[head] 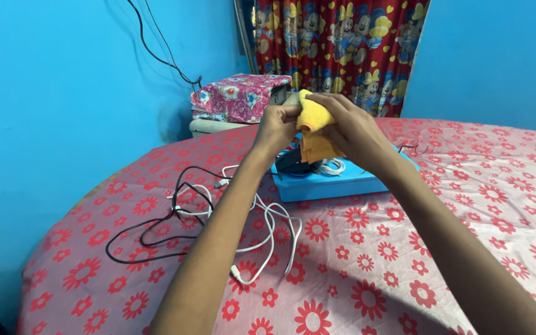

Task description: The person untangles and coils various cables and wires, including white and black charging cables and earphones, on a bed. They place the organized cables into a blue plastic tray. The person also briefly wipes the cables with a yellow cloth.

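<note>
Tangled black cable [156, 229], white cable [274, 242], cartoon-print curtain [342, 43].

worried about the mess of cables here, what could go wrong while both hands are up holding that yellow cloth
1. The left forearm hangs right over the tangled white cable and black cable; lowering it could snag a loop and drag them.
2. The yellow cloth, gripped by the left hand and right hand, dangles over the blue tray and might catch the coiled cables inside.
3. The black cable lies near the bed edge and could slide off.

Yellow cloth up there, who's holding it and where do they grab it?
Both hands hold the yellow cloth: the left hand pinches its upper left edge, the right hand wraps over its top right side.
</note>
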